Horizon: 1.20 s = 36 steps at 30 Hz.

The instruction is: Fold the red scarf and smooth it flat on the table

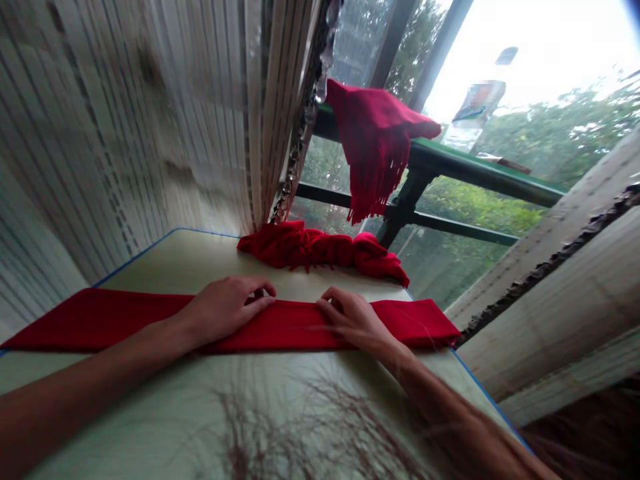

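Note:
A long red scarf [100, 319], folded into a flat band, lies across the pale table [200, 263]. My left hand [225, 308] rests on its middle, fingers curled at the band's far edge. My right hand [353, 319] lies on the band just to the right, fingers bent and pressed on the cloth. A second red scarf [320, 250] sits crumpled at the table's far edge. A third red scarf [375, 143] with a fringe hangs over the green railing [480, 172].
Striped curtains [150, 120] hang at the left and right of the window. The table has a blue rim and ends close on the right. Strands of hair cross the bottom of the view.

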Tool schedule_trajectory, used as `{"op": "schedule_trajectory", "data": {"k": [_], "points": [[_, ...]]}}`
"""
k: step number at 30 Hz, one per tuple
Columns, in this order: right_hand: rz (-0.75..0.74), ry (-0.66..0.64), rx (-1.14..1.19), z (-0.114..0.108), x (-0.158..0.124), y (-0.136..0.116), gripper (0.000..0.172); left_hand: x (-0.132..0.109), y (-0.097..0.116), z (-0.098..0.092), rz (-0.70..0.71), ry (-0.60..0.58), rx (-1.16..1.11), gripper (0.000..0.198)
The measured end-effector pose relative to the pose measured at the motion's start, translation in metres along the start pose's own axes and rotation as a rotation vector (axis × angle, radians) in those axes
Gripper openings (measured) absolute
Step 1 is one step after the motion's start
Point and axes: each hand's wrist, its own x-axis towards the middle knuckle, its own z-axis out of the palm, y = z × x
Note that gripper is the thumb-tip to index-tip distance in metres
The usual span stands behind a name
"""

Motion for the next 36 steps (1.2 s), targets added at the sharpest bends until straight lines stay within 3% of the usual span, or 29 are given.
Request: {"op": "schedule_trajectory", "data": {"k": [3, 7, 11, 16, 19, 28, 33, 36], "points": [[-0.024, 0.031, -0.034, -0.003, 0.001, 0.003, 0.02, 0.0, -0.001, 0.0, 0.012, 0.023, 0.029, 0.029], [-0.104, 0.076, -0.052, -0.006, -0.002, -0.002, 0.023, -0.003, 0.007, 0.003, 0.232, 0.119, 0.116, 0.029], [-0.247, 0.004, 0.012, -0.003, -0.01, -0.016, 0.03, -0.01, 0.018, 0.012, 0.382, 0.017, 0.097, 0.038], [-0.313, -0.309, 0.002, -0.002, -0.018, -0.023, 0.062, -0.015, 0.021, 0.018, 0.278, -0.271, 0.124, 0.061], [-0.252, -0.395, -0.082, -0.007, -0.019, -0.023, 0.07, -0.015, 0.02, 0.019, 0.217, -0.336, 0.155, 0.071], [-0.23, -0.288, -0.147, -0.007, -0.019, -0.018, 0.069, -0.015, 0.023, 0.017, 0.195, -0.347, 0.156, 0.075], [-0.221, -0.352, -0.149, -0.006, -0.02, -0.022, 0.073, -0.016, 0.027, 0.015, 0.183, -0.347, 0.17, 0.075], [-0.219, -0.276, -0.153, -0.003, -0.021, -0.027, 0.073, -0.016, 0.025, 0.017, 0.194, -0.337, 0.173, 0.076]]}}
